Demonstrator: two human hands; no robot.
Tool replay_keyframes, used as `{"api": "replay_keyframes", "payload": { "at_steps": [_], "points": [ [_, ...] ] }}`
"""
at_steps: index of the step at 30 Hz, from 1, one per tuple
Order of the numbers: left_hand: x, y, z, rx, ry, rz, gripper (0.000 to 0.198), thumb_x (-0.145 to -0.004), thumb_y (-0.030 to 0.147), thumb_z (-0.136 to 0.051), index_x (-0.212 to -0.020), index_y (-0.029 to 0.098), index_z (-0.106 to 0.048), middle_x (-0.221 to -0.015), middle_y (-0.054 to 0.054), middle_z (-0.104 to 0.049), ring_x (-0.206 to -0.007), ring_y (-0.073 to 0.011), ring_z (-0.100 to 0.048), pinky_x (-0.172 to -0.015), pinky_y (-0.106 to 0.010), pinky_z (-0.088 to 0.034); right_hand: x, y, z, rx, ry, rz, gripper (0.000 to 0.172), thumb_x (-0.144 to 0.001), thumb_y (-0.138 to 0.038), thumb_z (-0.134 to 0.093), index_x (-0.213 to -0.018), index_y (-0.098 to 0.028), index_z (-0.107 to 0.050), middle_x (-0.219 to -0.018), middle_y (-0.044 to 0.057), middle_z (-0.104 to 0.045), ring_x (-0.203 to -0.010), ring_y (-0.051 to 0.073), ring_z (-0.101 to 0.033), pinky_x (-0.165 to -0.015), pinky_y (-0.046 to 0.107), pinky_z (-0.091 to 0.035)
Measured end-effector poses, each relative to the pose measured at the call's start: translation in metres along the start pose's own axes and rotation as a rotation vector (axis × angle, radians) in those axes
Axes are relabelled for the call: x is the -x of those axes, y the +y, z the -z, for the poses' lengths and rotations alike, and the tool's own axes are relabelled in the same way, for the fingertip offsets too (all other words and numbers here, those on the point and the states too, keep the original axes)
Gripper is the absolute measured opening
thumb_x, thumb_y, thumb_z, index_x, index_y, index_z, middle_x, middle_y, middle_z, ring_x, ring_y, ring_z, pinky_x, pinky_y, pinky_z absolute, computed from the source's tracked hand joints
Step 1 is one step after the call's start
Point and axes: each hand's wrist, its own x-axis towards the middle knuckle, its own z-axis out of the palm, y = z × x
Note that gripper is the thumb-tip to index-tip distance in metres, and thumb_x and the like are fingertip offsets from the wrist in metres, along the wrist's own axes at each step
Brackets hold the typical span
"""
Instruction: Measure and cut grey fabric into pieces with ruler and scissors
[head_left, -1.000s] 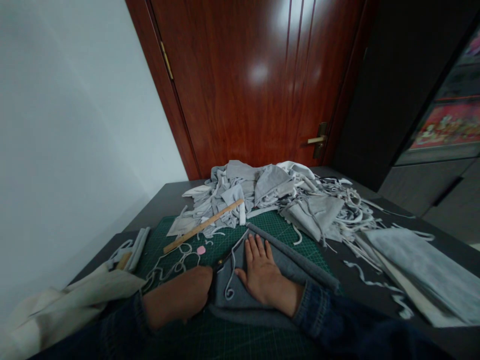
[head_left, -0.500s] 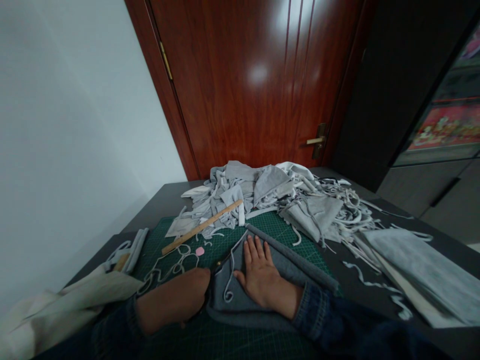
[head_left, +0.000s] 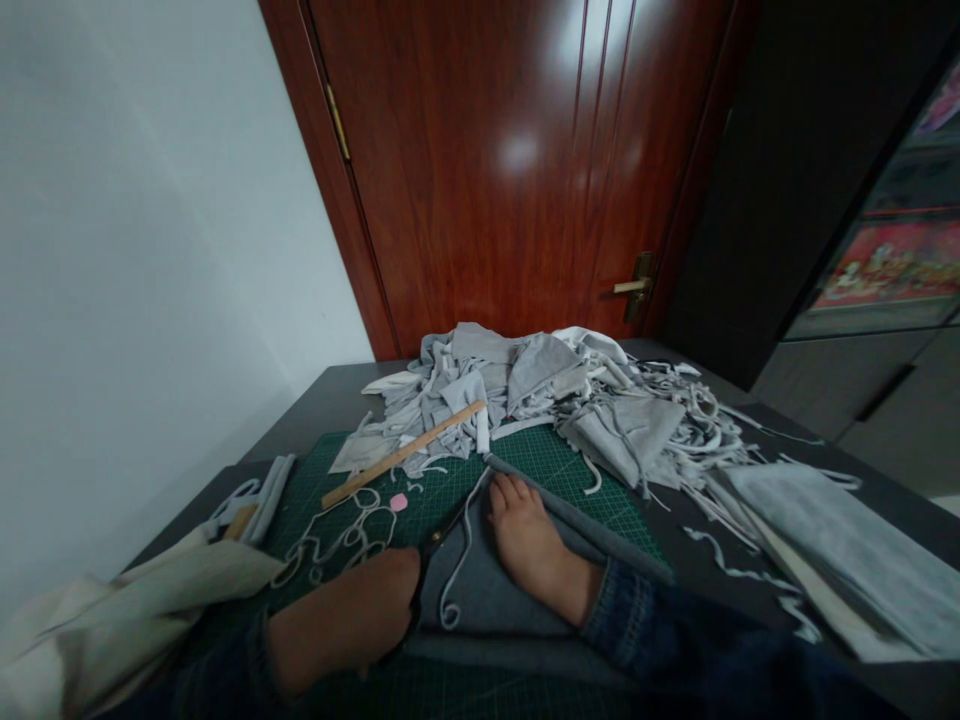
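My left hand (head_left: 379,605) is closed around the dark handles of a pair of scissors (head_left: 438,538), whose brass-coloured pivot shows just past my fist. The blades lie along the left edge of a folded dark grey fabric (head_left: 499,600); most of their length is hard to make out. A thin, curled grey strip (head_left: 465,545) runs beside them on top of the fabric. My right hand (head_left: 525,530) rests on the fabric near its far corner, fingers drawn in and bent over it. The fingertips are partly hidden.
A green cutting mat (head_left: 607,490) lies under the fabric. Grey cloth scraps (head_left: 480,345) are heaped at the back, with a wooden ruler (head_left: 405,455) before them. Loose cord (head_left: 367,520) and a pink piece (head_left: 398,502) lie left; cream cloth (head_left: 150,600) and folded grey cloth (head_left: 840,530) flank the mat.
My right hand has gone from lying flat with fingers stretched out to fingers curled in on the fabric. My left hand still holds the scissors, and the fabric has shifted slightly.
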Motion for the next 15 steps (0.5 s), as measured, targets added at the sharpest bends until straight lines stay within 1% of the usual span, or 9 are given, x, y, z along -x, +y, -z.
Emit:
{"api": "replay_keyframes", "payload": {
  "at_steps": [2, 4, 6, 7, 10, 15],
  "points": [
    [0.001, 0.001, 0.0, -0.001, -0.005, -0.005, 0.032, -0.091, 0.019, -0.043, -0.109, 0.017, -0.07, -0.118, -0.015, -0.075, -0.104, -0.0248, -0.072, -0.096, -0.033, -0.053, 0.003, 0.0, -0.012, 0.0, 0.009, -0.017, 0.061, -0.102, -0.026, -0.039, -0.158, -0.001, -0.036, -0.167, 0.023, -0.029, -0.156, 0.034, -0.025, -0.125, 0.053, -0.02],
    [0.001, 0.002, 0.001, -0.009, -0.009, 0.01, 0.032, -0.09, 0.018, -0.043, -0.109, 0.016, -0.069, -0.119, -0.016, -0.075, -0.105, -0.0251, -0.071, -0.097, -0.034, -0.052, 0.006, 0.0, -0.021, 0.002, -0.004, -0.039, 0.07, -0.103, -0.04, -0.042, -0.161, -0.003, -0.03, -0.17, 0.02, -0.018, -0.159, 0.038, -0.01, -0.126, 0.059, -0.009],
    [0.001, 0.003, 0.002, -0.005, -0.014, 0.03, 0.032, -0.089, 0.017, -0.044, -0.11, 0.016, -0.069, -0.118, -0.016, -0.075, -0.105, -0.0251, -0.071, -0.096, -0.033, -0.052, 0.008, -0.001, -0.025, 0.013, -0.02, -0.065, 0.074, -0.103, -0.047, -0.041, -0.163, -0.006, -0.026, -0.172, 0.016, -0.01, -0.158, 0.042, 0.004, -0.124, 0.066, 0.0],
    [0.0, 0.004, 0.003, 0.001, -0.018, 0.027, 0.032, -0.089, 0.017, -0.045, -0.11, 0.016, -0.069, -0.118, -0.016, -0.075, -0.105, -0.0249, -0.071, -0.096, -0.033, -0.052, 0.008, -0.001, -0.025, 0.016, -0.026, -0.077, 0.075, -0.103, -0.049, -0.04, -0.164, -0.007, -0.026, -0.172, 0.015, -0.008, -0.157, 0.044, 0.007, -0.122, 0.069, 0.003],
    [-0.001, 0.007, 0.006, 0.014, -0.012, -0.022, 0.032, -0.089, 0.016, -0.044, -0.109, 0.017, -0.069, -0.118, -0.015, -0.075, -0.106, -0.0245, -0.071, -0.098, -0.033, -0.051, 0.007, -0.001, -0.025, 0.018, -0.035, -0.091, 0.075, -0.103, -0.052, -0.038, -0.164, -0.009, -0.024, -0.172, 0.014, -0.007, -0.156, 0.046, 0.009, -0.12, 0.072, 0.007],
    [-0.006, 0.008, 0.008, -0.003, -0.012, -0.032, 0.03, -0.089, 0.017, -0.047, -0.108, 0.017, -0.07, -0.119, -0.015, -0.075, -0.109, -0.0264, -0.071, -0.1, -0.035, -0.052, 0.006, -0.001, -0.024, 0.016, -0.032, -0.086, 0.075, -0.104, -0.051, -0.037, -0.164, -0.01, -0.024, -0.172, 0.014, -0.007, -0.156, 0.046, 0.009, -0.119, 0.072, 0.008]
  ]
}}
